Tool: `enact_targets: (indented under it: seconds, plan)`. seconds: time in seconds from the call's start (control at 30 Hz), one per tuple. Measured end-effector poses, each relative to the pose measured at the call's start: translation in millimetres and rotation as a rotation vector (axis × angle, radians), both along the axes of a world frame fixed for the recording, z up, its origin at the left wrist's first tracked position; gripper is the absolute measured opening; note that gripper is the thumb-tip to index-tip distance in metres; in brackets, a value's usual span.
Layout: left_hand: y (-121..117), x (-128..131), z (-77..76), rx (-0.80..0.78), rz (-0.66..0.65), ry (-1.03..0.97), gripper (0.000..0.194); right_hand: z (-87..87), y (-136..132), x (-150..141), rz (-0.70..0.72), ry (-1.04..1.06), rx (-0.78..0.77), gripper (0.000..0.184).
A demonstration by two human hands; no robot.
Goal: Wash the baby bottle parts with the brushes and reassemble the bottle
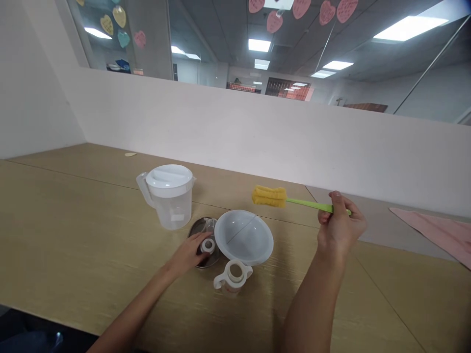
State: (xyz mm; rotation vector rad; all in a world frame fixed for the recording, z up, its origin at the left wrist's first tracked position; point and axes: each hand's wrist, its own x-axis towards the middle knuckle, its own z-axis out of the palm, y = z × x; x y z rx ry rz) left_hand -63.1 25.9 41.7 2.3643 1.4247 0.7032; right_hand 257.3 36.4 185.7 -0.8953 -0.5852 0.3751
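Sponge brush [272, 196] raised in right fingers [338, 202], near bowl [246, 240] rim, pitcher [171, 196] apart.

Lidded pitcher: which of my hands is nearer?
Left. The left hand is over the metal tray, in front and to the right of the pitcher; the right hand is farther off to the right, holding the yellow brush.

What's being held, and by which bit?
The right hand holds a yellow-headed brush by the end of its green handle. The left hand touches a white ring; whether gripped, I can't tell.
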Motion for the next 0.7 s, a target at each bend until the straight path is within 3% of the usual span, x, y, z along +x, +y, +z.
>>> enact_targets:
  seconds: [0.07, 0.17, 0.27, 0.33, 0.4, 0.5, 0.6, 0.7]
  plan:
    - [-6, -1, -3.7, 0.047, 0.011, -0.01, 0.051, 1.0, -1, -3, 0.001, 0.012, -0.005, 0.027]
    - [-32, 7, 3.7, 0.109, 0.028, -0.127, 0.042, 2.7, -4, -6, -0.004, 0.012, -0.002, 0.027]
    - [-69, 27, 15.1, -0.045, -0.023, -0.325, 0.049, 4.9, -8, -9, -0.021, -0.003, -0.008, 0.027]
    - [-87, 42, 14.8, -0.169, -0.096, -0.378, 0.061, 6.5, -12, -10, -0.027, -0.01, -0.009, 0.027]
    - [-96, 56, 5.1, -0.235, -0.103, -0.408, 0.07, 8.0, -14, -11, -0.031, -0.009, -0.006, 0.027]
    - [-96, 69, -20.0, -0.245, 0.012, -0.491, 0.064, 9.1, -16, -11, -0.039, -0.011, -0.009, 0.028]
    - [-93, 75, -42.2, -0.264, 0.047, -0.503, 0.065, 9.1, -16, -11, -0.042, -0.029, -0.016, 0.027]
    - [-95, 77, -50.1, -0.314, 0.071, -0.46, 0.064, 9.0, -14, -11, -0.039, -0.043, -0.017, 0.027]
